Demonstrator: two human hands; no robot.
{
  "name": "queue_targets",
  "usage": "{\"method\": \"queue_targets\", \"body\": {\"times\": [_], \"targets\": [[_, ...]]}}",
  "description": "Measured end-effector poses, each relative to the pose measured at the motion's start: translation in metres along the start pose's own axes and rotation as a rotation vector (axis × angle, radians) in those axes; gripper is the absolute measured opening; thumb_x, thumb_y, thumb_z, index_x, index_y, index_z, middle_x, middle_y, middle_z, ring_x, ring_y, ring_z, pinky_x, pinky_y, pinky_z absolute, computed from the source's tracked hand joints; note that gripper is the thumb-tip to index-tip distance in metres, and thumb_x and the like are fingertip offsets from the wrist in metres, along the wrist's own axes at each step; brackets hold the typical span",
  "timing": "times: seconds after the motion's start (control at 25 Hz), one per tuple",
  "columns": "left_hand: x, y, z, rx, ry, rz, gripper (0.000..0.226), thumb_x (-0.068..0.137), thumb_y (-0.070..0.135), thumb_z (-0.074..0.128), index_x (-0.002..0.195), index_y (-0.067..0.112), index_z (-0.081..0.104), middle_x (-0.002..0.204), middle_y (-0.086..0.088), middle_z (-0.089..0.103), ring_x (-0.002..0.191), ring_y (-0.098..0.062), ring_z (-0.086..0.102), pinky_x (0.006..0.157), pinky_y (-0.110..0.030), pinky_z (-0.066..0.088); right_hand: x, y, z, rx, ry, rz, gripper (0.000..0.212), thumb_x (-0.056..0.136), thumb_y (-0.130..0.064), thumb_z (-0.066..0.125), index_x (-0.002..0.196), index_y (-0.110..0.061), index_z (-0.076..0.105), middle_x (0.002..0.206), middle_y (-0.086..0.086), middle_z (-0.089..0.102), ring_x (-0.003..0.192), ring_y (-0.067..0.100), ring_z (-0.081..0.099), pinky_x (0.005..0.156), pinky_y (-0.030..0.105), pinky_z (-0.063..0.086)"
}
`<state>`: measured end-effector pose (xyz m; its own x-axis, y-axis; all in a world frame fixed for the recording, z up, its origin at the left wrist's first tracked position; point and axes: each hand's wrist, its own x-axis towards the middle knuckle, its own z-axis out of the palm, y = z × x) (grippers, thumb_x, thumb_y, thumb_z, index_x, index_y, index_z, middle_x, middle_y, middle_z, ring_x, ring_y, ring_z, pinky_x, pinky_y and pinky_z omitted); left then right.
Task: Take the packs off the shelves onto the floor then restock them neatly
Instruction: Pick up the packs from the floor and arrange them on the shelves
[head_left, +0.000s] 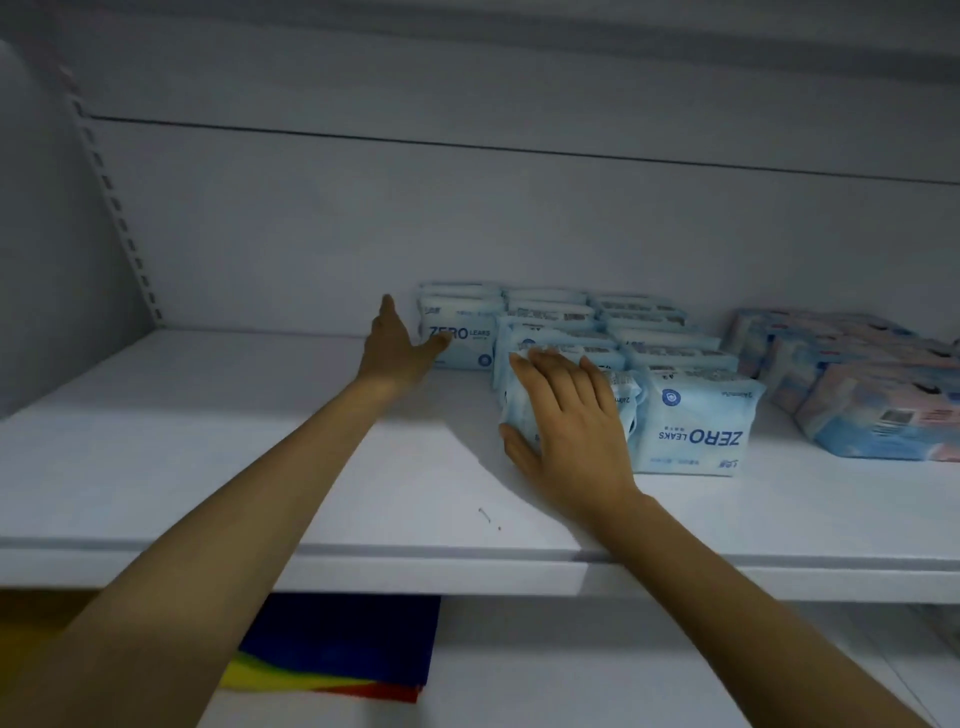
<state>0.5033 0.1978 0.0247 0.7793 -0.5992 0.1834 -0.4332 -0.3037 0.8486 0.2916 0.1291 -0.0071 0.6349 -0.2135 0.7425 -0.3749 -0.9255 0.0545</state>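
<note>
Packs (597, 322) rowed on shelf (208, 441); front pack (513, 408) gripped by right hand (566, 415), rear pack (467, 345) just beside splayed, released left hand (395, 348).

"ZERO LEAKS" on the rear pack (457, 340) and, inverted, the front pack (696, 428)
</note>
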Motion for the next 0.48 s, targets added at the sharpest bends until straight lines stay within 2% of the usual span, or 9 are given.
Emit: {"method": "queue_targets", "body": {"times": [0.12, 0.28, 0.36, 0.48], "targets": [[-0.070, 0.012, -0.035, 0.071, 0.096, 0.182, 0.085, 0.089, 0.040, 0.063, 0.153, 0.013, 0.013, 0.159, -0.004, 0.020, 0.144, -0.019, 0.023, 0.113, -0.027, 0.020, 0.004, -0.002, -0.020, 0.059, -0.106, -0.001, 0.070, 0.081, -0.045, 0.055, 0.140, -0.008, 0.043, 0.138, 0.015, 0.050, 0.130, 0.034, 0.043, 0.115, 0.046, 0.020], [-0.184, 0.009, -0.063, 0.281, 0.235, 0.407, 0.071, 0.093, 0.035, 0.060, 0.150, 0.013, 0.023, 0.157, -0.003, 0.026, 0.142, -0.019, 0.024, 0.113, -0.027, 0.019, -0.016, -0.033, -0.057, 0.155, -0.083, -0.083, 0.069, 0.087, -0.047, 0.054, 0.142, -0.008, 0.041, 0.144, 0.016, 0.044, 0.134, 0.033, 0.038, 0.116, 0.046, 0.020], [-0.239, -0.004, -0.064, 0.397, 0.288, 0.450, 0.067, 0.093, 0.037, 0.059, 0.148, 0.014, 0.029, 0.158, -0.005, 0.023, 0.144, -0.021, 0.021, 0.115, -0.034, 0.020, -0.046, -0.060, -0.069, 0.253, -0.068, -0.137, 0.064, 0.088, -0.046, 0.052, 0.139, -0.008, 0.044, 0.143, 0.016, 0.045, 0.133, 0.032, 0.040, 0.115, 0.047, 0.023], [-0.325, -0.048, -0.063, 0.567, 0.239, 0.420, 0.065, 0.092, 0.042, 0.055, 0.147, 0.013, 0.033, 0.160, -0.006, 0.016, 0.147, -0.022, 0.014, 0.115, -0.036, 0.017, -0.111, -0.110, -0.070, 0.421, -0.113, -0.214, 0.056, 0.089, -0.041, 0.052, 0.134, -0.008, 0.048, 0.139, 0.015, 0.048, 0.131, 0.032, 0.041, 0.114, 0.046, 0.024]]}}
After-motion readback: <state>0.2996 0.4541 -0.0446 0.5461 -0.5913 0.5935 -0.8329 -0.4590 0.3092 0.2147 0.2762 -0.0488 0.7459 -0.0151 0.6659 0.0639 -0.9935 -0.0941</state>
